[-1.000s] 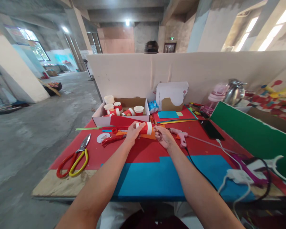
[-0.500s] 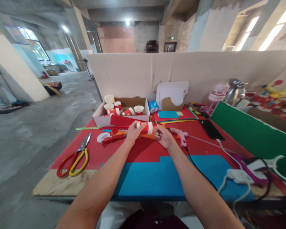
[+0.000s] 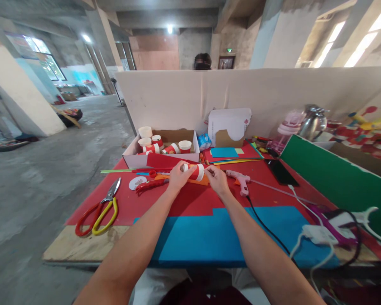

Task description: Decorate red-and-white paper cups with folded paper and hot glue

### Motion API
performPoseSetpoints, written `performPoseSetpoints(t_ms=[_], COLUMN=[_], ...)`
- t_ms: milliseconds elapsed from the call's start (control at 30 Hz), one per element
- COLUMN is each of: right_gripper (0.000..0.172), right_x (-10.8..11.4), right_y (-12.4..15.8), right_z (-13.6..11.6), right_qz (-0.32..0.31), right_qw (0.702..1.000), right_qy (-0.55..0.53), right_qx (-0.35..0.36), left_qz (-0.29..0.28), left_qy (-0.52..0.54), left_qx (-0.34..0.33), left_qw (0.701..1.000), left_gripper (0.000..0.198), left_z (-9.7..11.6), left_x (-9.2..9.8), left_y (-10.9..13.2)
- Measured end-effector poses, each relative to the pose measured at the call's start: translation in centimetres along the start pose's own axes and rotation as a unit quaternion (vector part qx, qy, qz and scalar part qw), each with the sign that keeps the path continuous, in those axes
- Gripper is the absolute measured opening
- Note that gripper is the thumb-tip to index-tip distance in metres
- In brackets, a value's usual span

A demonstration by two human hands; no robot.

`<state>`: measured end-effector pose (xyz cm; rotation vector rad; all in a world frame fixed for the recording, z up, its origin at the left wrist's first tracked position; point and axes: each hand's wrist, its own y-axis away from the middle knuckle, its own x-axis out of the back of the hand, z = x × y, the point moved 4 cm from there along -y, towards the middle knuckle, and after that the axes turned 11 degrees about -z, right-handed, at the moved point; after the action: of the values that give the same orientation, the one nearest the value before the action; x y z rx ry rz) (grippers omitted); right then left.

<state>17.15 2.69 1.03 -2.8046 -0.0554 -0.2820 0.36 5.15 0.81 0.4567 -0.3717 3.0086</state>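
My left hand (image 3: pixel 177 177) is wrapped round a red paper cup with a white rim (image 3: pixel 195 171), held on its side just above the red table covering (image 3: pixel 190 199). My right hand (image 3: pixel 217 179) is at the cup's open end, fingers pinched against its rim. An orange sheet (image 3: pixel 199 181) lies under the cup. A pink glue gun (image 3: pixel 240 180) lies just right of my right hand, its black cord running toward me.
A cardboard box (image 3: pixel 165 152) of red paper cups stands behind my hands. Large red-and-yellow scissors (image 3: pixel 100 208) and small red scissors (image 3: pixel 148 185) lie left. Coloured sheets (image 3: pixel 228 154), a phone (image 3: pixel 280 171), a green board (image 3: pixel 333 180), a power strip (image 3: pixel 320 234) lie right. A person is behind the partition.
My right hand has moved left from beside the cup up to its open end. The cup has tilted slightly. My left hand has kept its hold.
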Motion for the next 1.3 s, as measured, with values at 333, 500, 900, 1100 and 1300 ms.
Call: performPoseSetpoints(t_ms=[333, 500, 900, 1100, 1300], right_gripper=[0.019, 0.027, 0.021, 0.011, 0.023], right_x=[-0.1, 0.6, -0.4, -0.6, 0.2], right_y=[0.1, -0.2, -0.1, 0.1, 0.2], right_z=[0.9, 2.0, 2.1, 2.0, 1.7], right_qz=[0.032, 0.012, -0.039, -0.049, -0.035], right_qw=[0.949, 0.873, 0.866, 0.848, 0.871], right_qy=[-0.302, -0.458, -0.458, -0.483, -0.438], right_qx=[-0.082, -0.166, -0.197, -0.214, -0.222], left_qz=[-0.063, -0.118, -0.221, -0.224, -0.194], left_qy=[0.267, 0.39, 0.459, 0.437, 0.371], left_qx=[0.145, 0.179, 0.223, 0.221, 0.086], left_qw=[0.951, 0.895, 0.831, 0.843, 0.904], left_gripper=[0.045, 0.045, 0.043, 0.042, 0.039], left_z=[-0.2, -0.9, -0.6, -0.7, -0.3], left_x=[-1.5, -1.2, -1.8, -1.8, -0.7], left_y=[0.6, 0.0, 0.7, 0.6, 0.1])
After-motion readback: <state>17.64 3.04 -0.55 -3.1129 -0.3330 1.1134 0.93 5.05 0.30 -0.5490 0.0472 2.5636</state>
